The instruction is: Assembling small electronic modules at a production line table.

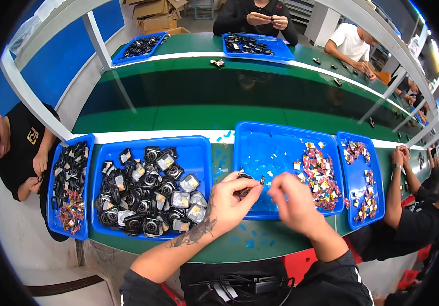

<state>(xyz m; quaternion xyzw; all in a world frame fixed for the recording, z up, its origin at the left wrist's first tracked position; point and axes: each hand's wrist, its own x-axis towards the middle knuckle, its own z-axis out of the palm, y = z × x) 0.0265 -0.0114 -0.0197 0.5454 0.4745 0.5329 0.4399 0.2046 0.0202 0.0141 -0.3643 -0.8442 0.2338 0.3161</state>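
My left hand [225,201] is closed around a small black watch case [243,192], mostly covered by the fingers. A tiny dark piece [262,180] sticks up by its fingertips. Close beside it, my right hand [296,201] is smeared by motion, so its fingers do not show clearly. Both hands are over the near left part of a blue tray [250,137], which holds small blue film scraps and a heap of red, yellow and silver parts [321,176]. On the left, another blue tray [194,150] is piled with black watch cases [150,191], some with clear backs.
A narrow blue tray [352,191] of small parts stands at right; a mixed one [56,204] is at far left. Blue scraps [250,244] lie on the green table [178,118] near its front edge. White frame posts [33,94] rise around. Other people work alongside and opposite.
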